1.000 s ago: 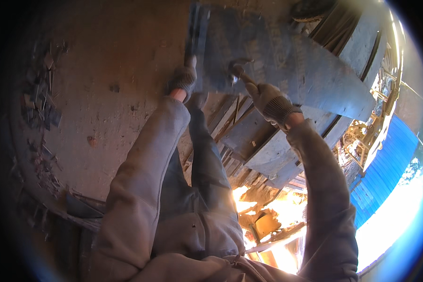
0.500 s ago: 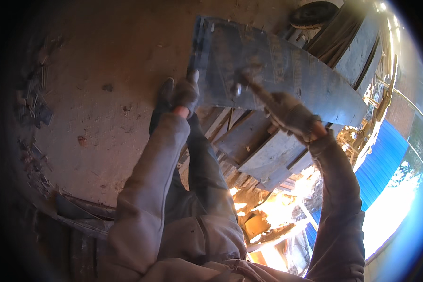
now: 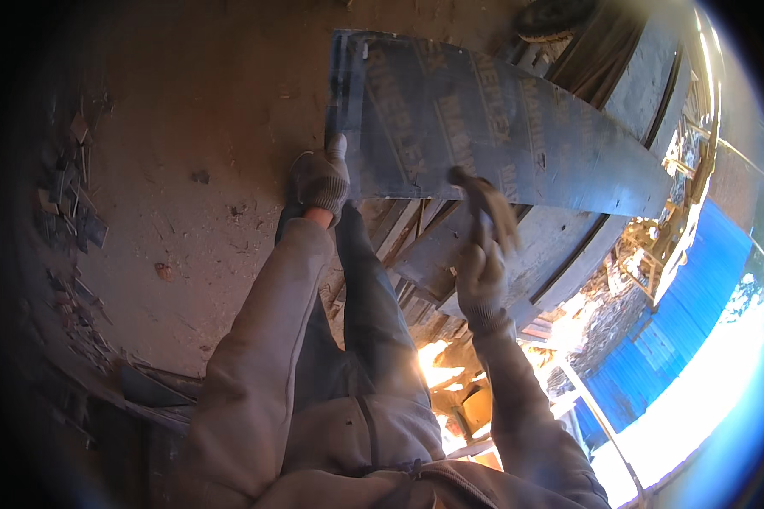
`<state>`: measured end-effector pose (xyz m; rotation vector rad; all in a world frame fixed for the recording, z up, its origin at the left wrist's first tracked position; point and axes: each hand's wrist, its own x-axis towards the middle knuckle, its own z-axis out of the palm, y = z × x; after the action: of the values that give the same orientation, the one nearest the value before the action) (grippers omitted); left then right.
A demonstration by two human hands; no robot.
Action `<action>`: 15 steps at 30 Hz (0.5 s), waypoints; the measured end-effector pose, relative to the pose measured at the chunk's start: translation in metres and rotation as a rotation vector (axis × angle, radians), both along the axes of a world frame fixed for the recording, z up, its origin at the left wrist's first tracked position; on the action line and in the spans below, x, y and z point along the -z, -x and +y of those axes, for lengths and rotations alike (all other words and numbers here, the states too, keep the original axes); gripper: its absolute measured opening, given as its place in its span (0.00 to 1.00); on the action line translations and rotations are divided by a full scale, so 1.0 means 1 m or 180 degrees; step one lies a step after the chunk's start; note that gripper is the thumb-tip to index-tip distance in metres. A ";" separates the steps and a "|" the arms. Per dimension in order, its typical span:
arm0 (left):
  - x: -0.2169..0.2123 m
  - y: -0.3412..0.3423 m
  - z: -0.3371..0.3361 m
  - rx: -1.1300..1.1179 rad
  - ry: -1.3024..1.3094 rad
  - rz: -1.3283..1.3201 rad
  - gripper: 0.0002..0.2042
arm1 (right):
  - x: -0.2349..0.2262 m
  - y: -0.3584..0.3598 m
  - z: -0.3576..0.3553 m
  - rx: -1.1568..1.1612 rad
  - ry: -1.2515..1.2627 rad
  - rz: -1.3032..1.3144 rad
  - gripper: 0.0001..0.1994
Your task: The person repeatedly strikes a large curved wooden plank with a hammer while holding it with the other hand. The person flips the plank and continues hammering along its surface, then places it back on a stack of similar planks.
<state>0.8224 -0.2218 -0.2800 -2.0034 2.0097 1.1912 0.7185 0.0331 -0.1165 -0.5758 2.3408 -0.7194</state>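
A long dark board (image 3: 450, 110), with faded lettering across its face, lies in front of me, its narrow strip-like left end toward my left side. My left hand (image 3: 321, 178), in a knitted work glove, grips the near left corner of this board; its thumb lies up along the edge and its other fingers are mostly hidden. My gloved right hand (image 3: 482, 276) is closed around a hammer (image 3: 489, 204), raised near the board's front edge and smeared by motion. The hammer's head looks apart from the board.
Under and beyond the board are stacked panels (image 3: 560, 246) and planks. A tyre (image 3: 552, 19) lies at the far right. Scrap pieces (image 3: 81, 204) litter the dirt floor (image 3: 187, 110) on the left. Blue corrugated sheeting (image 3: 679, 314) stands at the right, by strong sunlight.
My right hand has drawn back toward me and left with the hammer, away from the board's face. My left hand and the board's left end have shifted slightly left in view.
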 end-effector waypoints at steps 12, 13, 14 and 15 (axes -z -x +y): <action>-0.011 -0.011 0.004 -0.0011 0.0007 0.0181 0.41 | -0.017 -0.022 -0.026 0.0027 0.0233 0.0745 0.12; -0.014 -0.013 0.004 -0.0002 -0.0107 0.0021 0.41 | -0.019 -0.022 -0.024 -0.0141 -0.0228 0.0445 0.11; -0.018 -0.013 0.003 -0.0016 -0.0190 -0.0125 0.41 | -0.017 -0.019 -0.024 -0.0079 -0.0385 0.0381 0.13; -0.024 -0.014 0.002 -0.0071 -0.0784 0.0160 0.46 | -0.018 -0.021 -0.022 -0.0009 -0.0781 0.0013 0.16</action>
<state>0.8361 -0.2195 -0.2558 -1.8990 1.7639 1.4283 0.7397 0.0106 -0.0985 -0.4712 2.3852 -0.4205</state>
